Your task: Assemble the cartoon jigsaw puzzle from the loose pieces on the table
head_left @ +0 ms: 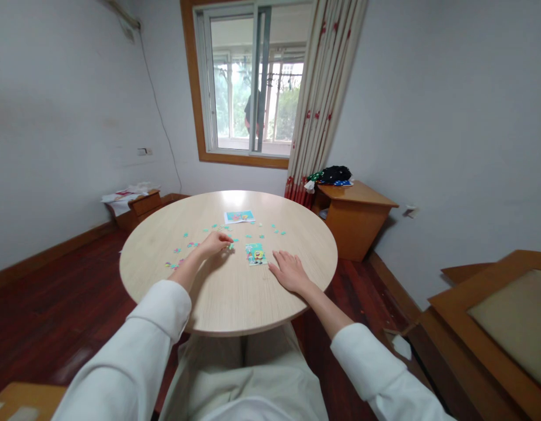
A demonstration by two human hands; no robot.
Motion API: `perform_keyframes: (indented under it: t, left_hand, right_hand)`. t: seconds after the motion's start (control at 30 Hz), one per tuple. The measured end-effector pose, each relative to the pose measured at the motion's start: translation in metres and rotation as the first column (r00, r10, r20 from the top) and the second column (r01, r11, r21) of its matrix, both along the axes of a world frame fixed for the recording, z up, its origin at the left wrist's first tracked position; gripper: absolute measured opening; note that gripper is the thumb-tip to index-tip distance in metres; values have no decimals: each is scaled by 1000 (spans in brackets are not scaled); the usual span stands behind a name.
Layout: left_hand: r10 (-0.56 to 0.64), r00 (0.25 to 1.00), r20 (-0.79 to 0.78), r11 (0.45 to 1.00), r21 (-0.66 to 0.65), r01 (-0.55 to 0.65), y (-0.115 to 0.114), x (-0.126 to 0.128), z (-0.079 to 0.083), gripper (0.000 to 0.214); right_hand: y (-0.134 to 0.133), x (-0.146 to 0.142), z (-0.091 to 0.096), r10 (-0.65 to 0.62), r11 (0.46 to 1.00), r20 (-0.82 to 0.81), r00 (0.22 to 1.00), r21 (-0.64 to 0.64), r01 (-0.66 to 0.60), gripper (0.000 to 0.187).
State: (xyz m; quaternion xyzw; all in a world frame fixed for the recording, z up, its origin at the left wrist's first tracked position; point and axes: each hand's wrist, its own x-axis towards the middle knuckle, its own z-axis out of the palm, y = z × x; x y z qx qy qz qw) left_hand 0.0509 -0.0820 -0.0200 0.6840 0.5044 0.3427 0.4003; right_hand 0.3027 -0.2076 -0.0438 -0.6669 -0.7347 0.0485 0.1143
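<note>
Puzzle section lies on the desk, just beside your right hand, which rests palm down with fingers extended. Your left hand pinches a small green piece left of the section.

Home rm, patterned curtain, rnd tbl, dark-red wood flr

Joined puzzle section near middle of bench, right hand on bench just right of it, left hand left of it with a piece at the fingertips. Loose pieces spread left of and behind section, picture sheet farther back. Window behind bench; cabinet right rear, cloth pile on top.
</note>
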Motion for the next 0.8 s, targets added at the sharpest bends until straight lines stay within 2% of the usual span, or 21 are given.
perform_keyframes:
  t: [0.2,0.4,0.6,0.73,0.8]
  left_hand:
    - [16,998,-58,1000,-2,-17,8,14,0,5]
    - [45,989,-140,999,24,-42,11,31,-2,8]
    - [76,978,-194,996,62,-65,15,32,-8,10]
    - [82,975,-208,994,81,-67,17,28,-12,11]
    - [87,974,-210,993,94,-69,18,27,-14,11]
  right_hand:
    - [-2,-3,1,-2,1000,2,1000,1,2,58]
    - [-1,-6,-1,-4,1000,1,1000,5,4,58]
    - [-3,-6,1,0,1000,-1,1000,7,0,58]
    - [-5,-11,4,118,992,23,993,51,-119,57]
    - [-4,-16,5,186,982,20,982,20,-186,58]
